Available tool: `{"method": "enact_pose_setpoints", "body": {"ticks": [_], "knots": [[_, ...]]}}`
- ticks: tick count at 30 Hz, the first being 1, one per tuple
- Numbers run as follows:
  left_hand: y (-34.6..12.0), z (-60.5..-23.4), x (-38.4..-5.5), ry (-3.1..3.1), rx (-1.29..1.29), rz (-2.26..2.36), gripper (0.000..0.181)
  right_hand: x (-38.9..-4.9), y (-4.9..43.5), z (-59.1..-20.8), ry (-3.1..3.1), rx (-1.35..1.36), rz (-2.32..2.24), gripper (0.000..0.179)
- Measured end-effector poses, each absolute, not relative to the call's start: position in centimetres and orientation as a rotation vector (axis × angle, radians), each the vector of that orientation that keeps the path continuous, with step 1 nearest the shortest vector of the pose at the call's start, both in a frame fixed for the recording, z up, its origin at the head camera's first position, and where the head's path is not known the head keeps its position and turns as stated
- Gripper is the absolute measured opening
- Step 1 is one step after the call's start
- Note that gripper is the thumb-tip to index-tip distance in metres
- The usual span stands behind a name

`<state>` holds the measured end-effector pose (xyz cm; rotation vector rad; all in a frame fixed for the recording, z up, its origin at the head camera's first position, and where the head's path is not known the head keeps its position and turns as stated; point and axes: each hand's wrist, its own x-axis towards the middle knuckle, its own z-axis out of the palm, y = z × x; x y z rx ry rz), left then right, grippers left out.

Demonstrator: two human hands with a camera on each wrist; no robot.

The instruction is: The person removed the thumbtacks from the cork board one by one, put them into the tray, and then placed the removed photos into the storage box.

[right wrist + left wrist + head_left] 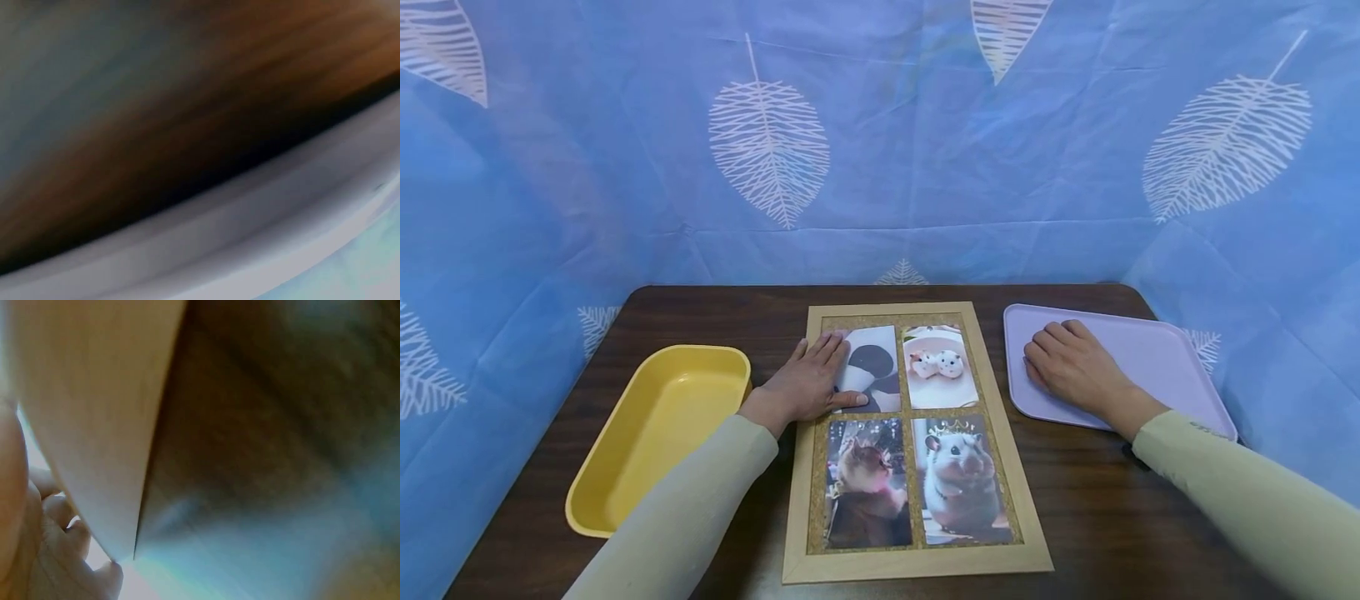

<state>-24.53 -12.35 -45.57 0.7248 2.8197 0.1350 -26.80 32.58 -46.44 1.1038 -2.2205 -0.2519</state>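
A cork board with a pale wooden frame [917, 567] lies on the table and bears several pictures. My left hand [808, 377] rests with straight fingers on the upper left picture [874, 362], a grey and white one, covering its left side. The other pictures show two small hamsters [938, 367], an animal in pink light [867, 483] and a crowned white hamster [958, 479]. My right hand [1072, 367] rests on the lilac tray [1157, 367], fingers loosely bent, back upward; its palm is hidden. The left wrist view catches the fingers [78, 540] beside the frame's edge.
To the left of the board stands a deep yellow tray [662, 433], partly behind the left sleeve. Dark brown wood makes up the table [1120, 508]. A blue curtain with white leaves [925, 167] hangs behind and at both sides.
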Motion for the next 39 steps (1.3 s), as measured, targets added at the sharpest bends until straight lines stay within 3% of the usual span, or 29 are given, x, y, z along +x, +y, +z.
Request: {"method": "enact_pose_setpoints", "body": {"ticks": [7, 10, 23, 39], "knots": [[-12.1, -44.6, -24.9, 2.831, 0.721, 0.22, 0.101, -26.9, 27.8, -45.4, -2.305, 0.988, -0.093, 0.024], [-12.1, -44.1, -25.3, 2.855, 0.736, 0.237, 0.097, -26.8, 25.5, -44.8, -2.329, 0.977, -0.056, 0.024], [-11.2, -43.7, -27.6, 2.951, 0.59, 0.459, 0.078, -25.3, 16.2, -44.3, -2.613, 1.131, 0.034, 0.054], [-11.7, -43.5, -30.2, 2.714, 0.143, 1.317, 0.058, -25.1, 14.7, -45.1, -2.725, 1.278, -0.024, 0.069]]}}
